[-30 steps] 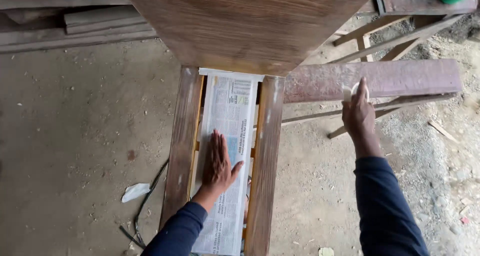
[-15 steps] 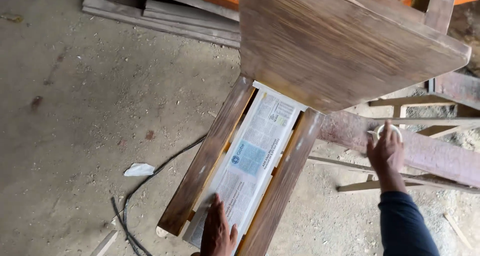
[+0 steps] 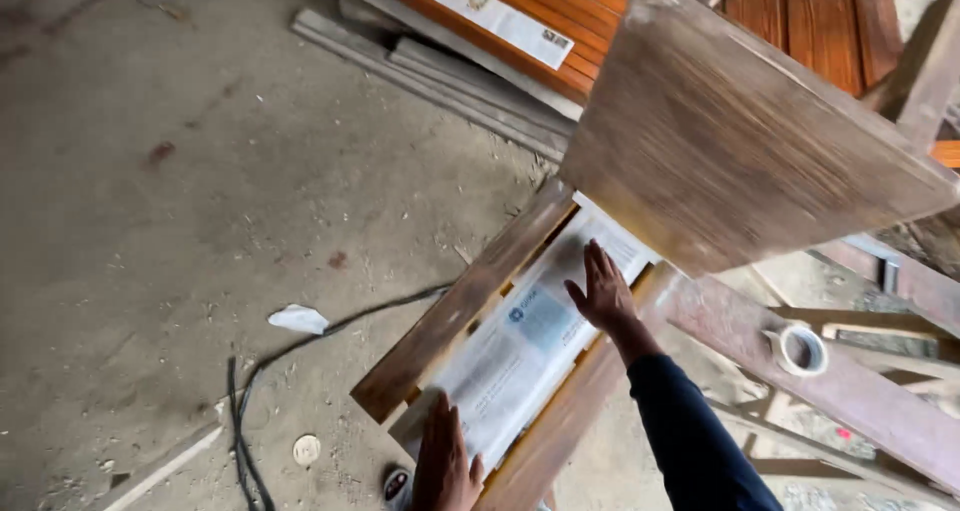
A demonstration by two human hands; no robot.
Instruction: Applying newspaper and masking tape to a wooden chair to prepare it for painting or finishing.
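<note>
A sheet of newspaper (image 3: 520, 346) lies in a long wooden frame (image 3: 450, 321) that slants across the view. My left hand (image 3: 445, 463) presses flat on the near end of the paper, fingers spread. My right hand (image 3: 603, 289) lies flat on the paper's far end, just under the edge of a large brown wooden panel (image 3: 740, 131). A roll of tape (image 3: 797, 350) rests on a reddish plank (image 3: 860, 391) to the right, apart from my right hand.
A black cable (image 3: 290, 356) runs over the concrete floor beside a scrap of white paper (image 3: 298, 319) and a small round disc (image 3: 306, 449). Grey boards (image 3: 440, 81) and orange slatted panels (image 3: 560, 1) lie at the back. Thin wooden slats (image 3: 880, 376) sit at the right.
My right hand has left the tape roll on the plank and come down flat on the far end of the newspaper. The view has swung left; my left hand stays on the paper.
</note>
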